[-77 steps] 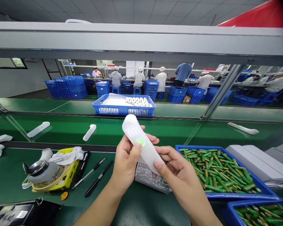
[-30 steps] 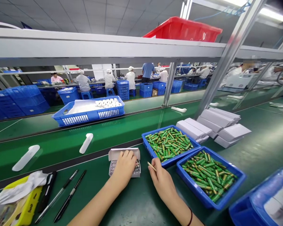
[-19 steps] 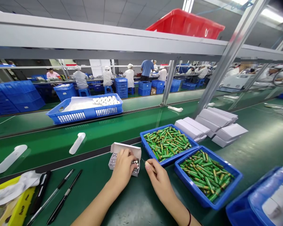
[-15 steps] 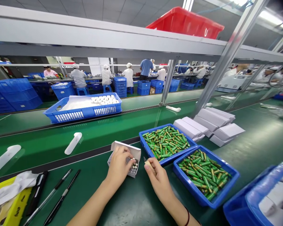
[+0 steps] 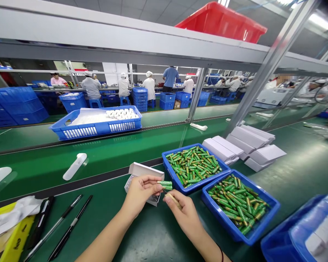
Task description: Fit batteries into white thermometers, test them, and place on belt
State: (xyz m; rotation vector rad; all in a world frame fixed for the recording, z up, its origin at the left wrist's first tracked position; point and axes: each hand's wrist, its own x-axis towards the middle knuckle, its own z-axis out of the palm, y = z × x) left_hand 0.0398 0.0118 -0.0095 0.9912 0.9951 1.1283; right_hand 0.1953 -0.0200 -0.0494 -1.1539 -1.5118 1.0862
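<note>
My left hand [image 5: 139,191] is closed around a pair of green batteries [image 5: 165,185], held in front of an open white box [image 5: 146,169]. Part of the box's inside, with a clear tray, is hidden behind that hand. Close by on the right, my right hand [image 5: 182,207] grips a small knife [image 5: 173,201] by its tan handle, its tip near the batteries. Just beyond the hands stands a blue tray [image 5: 164,162] heaped with green batteries. A second blue tray [image 5: 274,211], also full of them, sits to the right.
White cartons [image 5: 265,154] are stacked behind the trays. Two pens [image 5: 68,229] and a yellow box [image 5: 19,236] lie at left. A larger blue bin [image 5: 287,236] stands at lower right. White handset-like parts [image 5: 75,166] lie on the conveyor [image 5: 109,151]. A shelf [image 5: 120,40] crosses overhead.
My left hand has come up out of the white box with green batteries in it. My right hand has lowered slightly, still holding the knife. White parts on the conveyor have shifted left.
</note>
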